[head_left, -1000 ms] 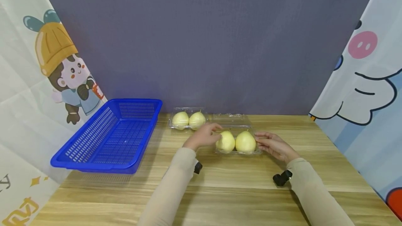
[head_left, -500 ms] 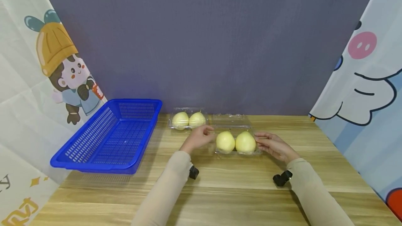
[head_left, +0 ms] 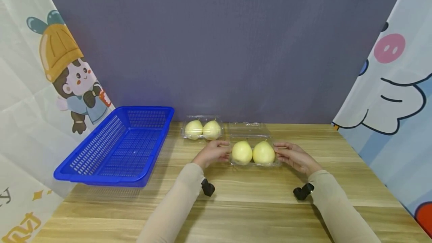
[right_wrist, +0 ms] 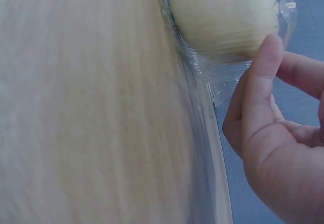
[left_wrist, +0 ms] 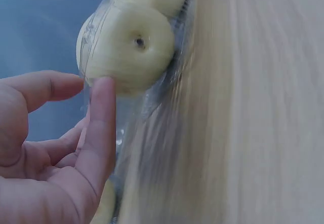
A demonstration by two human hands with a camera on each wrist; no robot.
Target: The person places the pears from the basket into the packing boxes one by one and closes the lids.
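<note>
Two pale yellow pears (head_left: 264, 153) sit side by side in a clear plastic clamshell container (head_left: 258, 165). Its lid (head_left: 249, 127) is folded back behind it. My left hand (head_left: 212, 153) is at the container's left end, thumb and forefinger pinching its rim beside a pear (left_wrist: 126, 51) in the left wrist view. At the opposite end my right hand (head_left: 297, 157) pinches the rim, the thumb lying against the wall near the other pear (right_wrist: 223, 21). Behind my left hand stands a second clear container (head_left: 202, 117), also with two pears (head_left: 194, 129) inside.
A blue plastic basket (head_left: 148, 164) with slotted sides stands at the left of the wooden table (head_left: 256, 213). A grey backdrop (head_left: 229, 48) rises behind the table's far edge. Printed cartoon curtains (head_left: 20, 85) flank both sides.
My left hand has moved off the left pear, drawn back left and lowered to the container's left rim. My right hand, the pears and both containers have stayed in place.
</note>
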